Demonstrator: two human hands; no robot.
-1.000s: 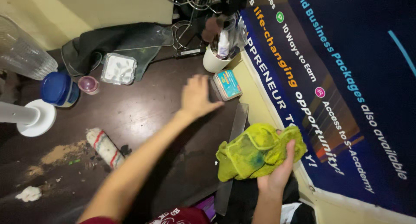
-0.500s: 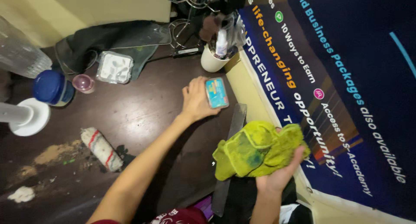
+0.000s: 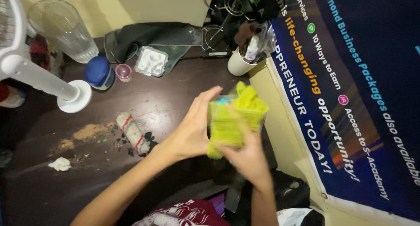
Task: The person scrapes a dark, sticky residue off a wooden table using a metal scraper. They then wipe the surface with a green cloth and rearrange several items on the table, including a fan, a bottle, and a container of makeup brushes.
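Above the near right part of the dark brown wooden table [image 3: 144,99], the person's 2 hands are meeting in the air around 1 small object. The left hand [image 3: 192,129] is cupping a small flat box with a teal top [image 3: 217,104], its fingers curled along the box's left side in a narrow grip, while the right hand [image 3: 245,154] is pressing a crumpled yellow-green microfibre cloth [image 3: 236,116] over the box's face, its grip closed on the cloth. Most of the box is hidden under the cloth, so only a strip of teal along its upper edge is showing. Further back, a white cup holding a spray bottle and brushes [image 3: 243,62] is standing against the blue printed banner [image 3: 350,86], and a clear plastic container with a white lid [image 3: 151,62] is lying just beside a small pink-lidded jar [image 3: 124,72] and a blue-lidded jar [image 3: 99,73]. To the left, a striped fabric roll [image 3: 133,132] is lying next to a patch of tan dust and crumbs [image 3: 85,134]. In my judgement, the main risk is the box slipping out: it is being held only along its edge, and a firm push from the cloth could knock it down onto the table. A loose fold of the cloth could also drag through the dust if the hands are lowered.
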